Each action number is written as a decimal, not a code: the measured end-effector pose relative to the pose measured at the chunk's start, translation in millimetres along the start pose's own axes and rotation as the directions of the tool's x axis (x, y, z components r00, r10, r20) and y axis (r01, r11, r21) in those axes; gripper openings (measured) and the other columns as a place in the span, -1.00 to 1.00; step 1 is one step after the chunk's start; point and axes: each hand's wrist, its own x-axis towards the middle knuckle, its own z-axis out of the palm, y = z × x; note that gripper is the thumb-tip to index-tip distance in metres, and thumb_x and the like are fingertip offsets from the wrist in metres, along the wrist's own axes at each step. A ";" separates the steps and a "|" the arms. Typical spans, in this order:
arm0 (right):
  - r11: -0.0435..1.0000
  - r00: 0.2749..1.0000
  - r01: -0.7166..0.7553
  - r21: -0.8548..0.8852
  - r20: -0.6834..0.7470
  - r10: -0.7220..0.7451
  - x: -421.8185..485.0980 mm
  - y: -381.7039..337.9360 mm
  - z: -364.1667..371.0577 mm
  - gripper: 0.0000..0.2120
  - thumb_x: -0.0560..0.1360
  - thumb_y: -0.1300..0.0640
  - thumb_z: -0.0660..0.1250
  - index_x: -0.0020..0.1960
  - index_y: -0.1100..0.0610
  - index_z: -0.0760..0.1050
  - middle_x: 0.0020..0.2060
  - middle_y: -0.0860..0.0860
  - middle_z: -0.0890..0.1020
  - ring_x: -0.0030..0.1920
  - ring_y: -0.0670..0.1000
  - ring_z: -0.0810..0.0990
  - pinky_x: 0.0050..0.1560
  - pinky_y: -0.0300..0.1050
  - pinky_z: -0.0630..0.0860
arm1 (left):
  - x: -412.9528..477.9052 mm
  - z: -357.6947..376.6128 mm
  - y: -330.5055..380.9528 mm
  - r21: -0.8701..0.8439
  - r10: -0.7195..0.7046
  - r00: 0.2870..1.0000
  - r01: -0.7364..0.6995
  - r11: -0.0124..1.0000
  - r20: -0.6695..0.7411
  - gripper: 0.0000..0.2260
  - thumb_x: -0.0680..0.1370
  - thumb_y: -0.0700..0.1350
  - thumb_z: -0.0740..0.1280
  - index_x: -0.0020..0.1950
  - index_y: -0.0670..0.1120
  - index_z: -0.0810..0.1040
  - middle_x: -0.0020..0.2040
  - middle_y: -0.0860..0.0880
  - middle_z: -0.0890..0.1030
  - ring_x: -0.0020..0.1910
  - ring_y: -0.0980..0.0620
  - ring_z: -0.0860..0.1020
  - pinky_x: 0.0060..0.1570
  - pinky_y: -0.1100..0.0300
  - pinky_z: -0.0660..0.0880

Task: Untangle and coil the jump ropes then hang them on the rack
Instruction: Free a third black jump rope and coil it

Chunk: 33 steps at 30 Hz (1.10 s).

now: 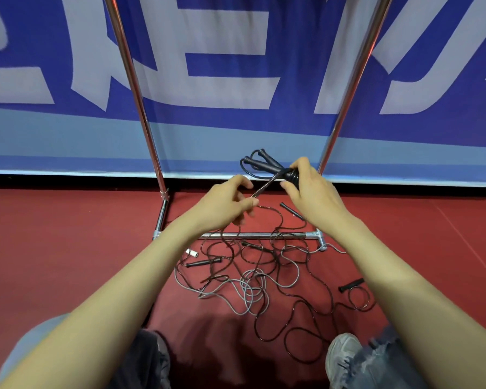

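Observation:
My right hand (309, 189) grips a coiled black jump rope (264, 165), whose two black handles stick out up and to the left. My left hand (230, 199) pinches a taut strand of that rope (261, 188) just left of the coil. Below my hands, a tangle of black ropes (300, 307) and a grey rope (250, 293) lies on the red floor, with loose black handles (204, 263) (351, 285) among them. The chrome rack (253, 235) stands behind the tangle, with its base bar on the floor and two poles rising out of frame.
A blue and white banner (236, 80) closes off the space behind the rack. My knees and a grey shoe (343, 357) are at the bottom edge. A small white piece (192, 252) lies near the rack's left foot.

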 end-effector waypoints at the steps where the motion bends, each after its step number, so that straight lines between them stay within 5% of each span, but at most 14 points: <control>1: 1.000 1.000 0.010 0.010 -0.009 -0.010 -0.3 -0.8 -1.3 -0.74 0.62 0.01 0.18 0.19 0.16 0.27 -0.01 0.10 0.51 -0.11 0.22 0.52 -0.19 0.01 0.37 | 0.5 0.9 -2.4 0.051 0.000 1.000 0.001 0.999 -0.015 -0.72 0.58 -0.06 0.34 0.25 -0.07 0.39 -0.26 0.01 0.67 -0.42 0.16 0.57 -0.25 0.19 0.50; 4: 0.995 0.999 0.002 0.100 -0.036 0.002 -0.6 -2.3 -4.4 -0.74 0.62 0.03 0.19 0.19 0.17 0.27 -0.21 0.00 0.45 -0.18 0.14 0.44 -0.21 -0.04 0.27 | 2.6 3.0 -9.6 0.197 -0.016 0.997 0.031 0.980 -0.076 -0.67 0.55 -0.02 0.37 0.26 -0.05 0.39 -0.34 0.04 0.65 -0.43 0.24 0.54 -0.36 0.32 0.43; 7: 0.978 0.998 0.007 0.210 -0.066 0.007 -1.3 -6.1 -7.6 -0.76 0.61 0.03 0.21 0.16 0.16 0.27 -0.28 -0.05 0.42 -0.22 0.09 0.41 -0.22 -0.07 0.25 | 5.2 4.8 -15.5 -0.036 -0.107 0.992 0.105 0.994 -0.072 -0.50 0.42 -0.02 0.52 0.27 -0.10 0.41 -0.20 0.00 0.66 -0.28 0.02 0.62 -0.15 0.11 0.60; 10: 0.961 0.997 0.044 0.271 -0.068 -0.027 -2.0 -9.3 -10.2 -0.77 0.61 0.01 0.21 0.16 0.11 0.26 -0.18 -0.03 0.48 -0.24 0.03 0.41 -0.19 -0.09 0.27 | 6.9 13.2 -12.8 -0.109 -0.063 0.982 0.044 0.993 -0.177 -0.42 0.32 -0.02 0.59 0.18 -0.13 0.37 -0.06 0.03 0.53 -0.18 0.10 0.51 -0.16 0.36 0.47; 13: 0.963 0.998 0.052 0.265 -0.054 -0.039 -1.4 -9.9 -13.9 -0.76 0.61 0.02 0.21 0.15 0.12 0.26 -0.25 -0.07 0.43 -0.28 -0.01 0.39 -0.21 -0.08 0.26 | 5.1 26.3 -10.6 0.008 0.069 0.865 -0.075 0.997 -0.497 -0.38 0.28 0.00 0.61 0.03 -0.11 0.23 -0.05 -0.02 0.36 -0.12 0.02 0.35 -0.13 0.24 0.33; 15: 0.975 0.997 0.068 0.213 -0.042 -0.060 -1.9 -11.3 -15.1 -0.74 0.61 0.02 0.21 0.18 0.15 0.26 -0.24 -0.07 0.42 -0.24 0.06 0.40 -0.22 -0.06 0.27 | 4.2 31.4 -9.9 0.192 0.280 0.773 -0.206 0.960 -0.570 -0.40 0.29 -0.01 0.60 0.05 -0.11 0.24 -0.03 -0.02 0.33 -0.07 0.02 0.34 -0.05 0.27 0.29; 18: 0.979 0.995 0.097 0.178 -0.015 -0.096 -3.8 -14.6 -13.9 -0.72 0.61 0.03 0.22 0.21 0.16 0.26 -0.11 0.02 0.47 -0.17 0.11 0.44 -0.19 -0.02 0.34 | 5.0 33.3 -7.9 0.103 0.296 0.852 -0.279 0.955 -0.432 -0.49 0.41 -0.05 0.52 0.14 -0.05 0.25 0.00 0.03 0.51 0.01 0.03 0.48 0.07 0.22 0.38; 20: 0.978 0.995 0.097 0.183 -0.006 -0.097 -4.4 -16.2 -12.8 -0.71 0.61 0.03 0.22 0.23 0.14 0.26 -0.05 0.04 0.48 -0.13 0.12 0.46 -0.13 0.01 0.40 | 3.0 34.1 -3.9 -0.153 0.195 0.932 -0.251 0.956 -0.306 -0.61 0.51 -0.12 0.43 0.14 0.01 0.23 -0.15 0.00 0.61 -0.16 0.01 0.57 -0.02 0.09 0.48; 23: 0.975 0.998 0.057 0.213 -0.030 -0.052 -3.2 -15.3 -12.9 -0.73 0.60 0.05 0.22 0.21 0.15 0.26 -0.04 0.01 0.46 -0.11 0.09 0.44 -0.13 -0.03 0.36 | -0.6 34.1 4.6 -0.442 0.151 0.946 -0.270 0.855 -0.286 -0.71 0.56 -0.16 0.36 0.16 0.01 0.28 -0.29 -0.08 0.55 -0.41 0.01 0.44 -0.27 0.07 0.44; 28: 0.885 0.998 -0.031 0.465 -0.032 0.052 0.4 -13.8 -17.2 -0.78 0.58 0.06 0.26 0.14 0.09 0.28 -0.35 -0.06 0.50 -0.35 -0.02 0.47 -0.33 -0.17 0.37 | 4.3 25.6 9.9 -0.541 0.126 0.972 -0.215 0.813 -0.198 -0.82 0.61 -0.15 0.28 0.17 -0.09 0.34 -0.23 -0.06 0.65 -0.45 0.02 0.43 -0.25 0.19 0.43; 33: 0.671 0.985 -0.069 0.739 0.155 -0.070 2.4 -10.0 -24.4 -0.75 0.60 0.19 0.25 0.25 0.04 0.36 -0.40 0.07 0.48 -0.39 0.02 0.43 -0.34 -0.13 0.41 | 7.7 17.4 2.8 -0.607 0.006 0.994 -0.074 0.791 -0.113 -0.76 0.55 -0.16 0.36 0.09 -0.15 0.34 -0.35 -0.06 0.63 -0.46 0.05 0.48 -0.27 0.25 0.44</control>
